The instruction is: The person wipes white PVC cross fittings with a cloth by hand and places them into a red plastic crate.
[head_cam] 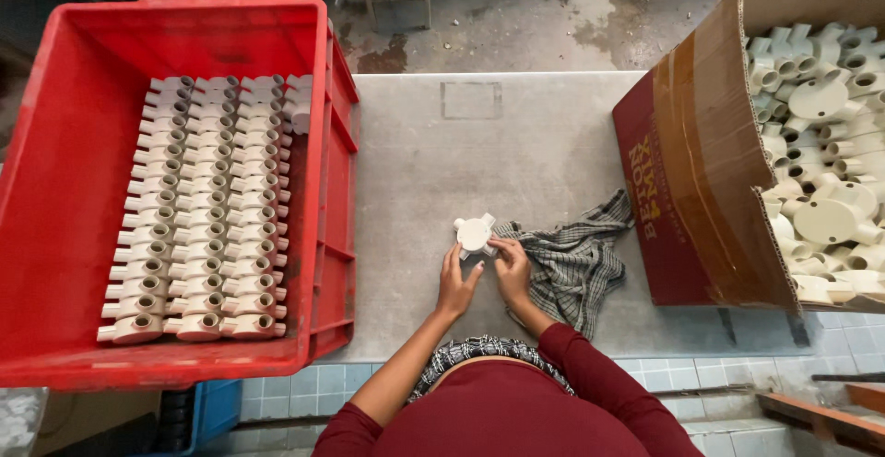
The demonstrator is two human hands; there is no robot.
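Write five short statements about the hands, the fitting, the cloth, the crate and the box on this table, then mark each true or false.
1. Both hands hold one round cream fitting. True: left hand and right hand grip it.
2. The checked cloth lies inside the red crate. False: it lies on the table, by the right hand.
3. The crate's fittings stand in neat rows. True.
4. The cardboard box is empty. False: it holds loose cream fittings.
5. The crate is blue. False: it is red.

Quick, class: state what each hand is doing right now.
Left hand: fingers closed on the cream round fitting, holding it.
Right hand: fingertips on the same fitting, resting over the checked cloth.
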